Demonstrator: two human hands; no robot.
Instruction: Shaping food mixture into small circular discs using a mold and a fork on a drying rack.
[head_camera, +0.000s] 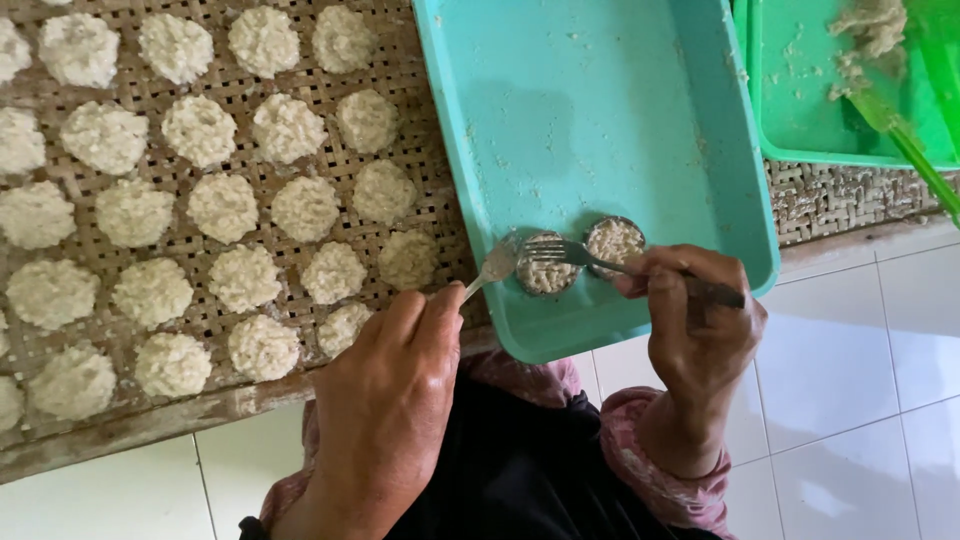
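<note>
The person's two bare hands, left hand (385, 400) and right hand (695, 325), emerge from pinkish-maroon patterned fabric sleeves (650, 480) over a black garment (520, 470).

Single head view, looking steeply down, close range. Wearer's lap at 6 o'clock, woven mat (400, 70) at 10 o'clock, turquoise tray (600, 100) at 12 o'clock, white tiled floor (860, 400) at 4 o'clock. No second view.

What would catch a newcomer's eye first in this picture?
Rows of pale round patties cover the woven mat at the left. At the centre, the right hand presses a fork onto one of two small round moulds in the turquoise tray, and the left hand holds a spoon beside them.
</note>
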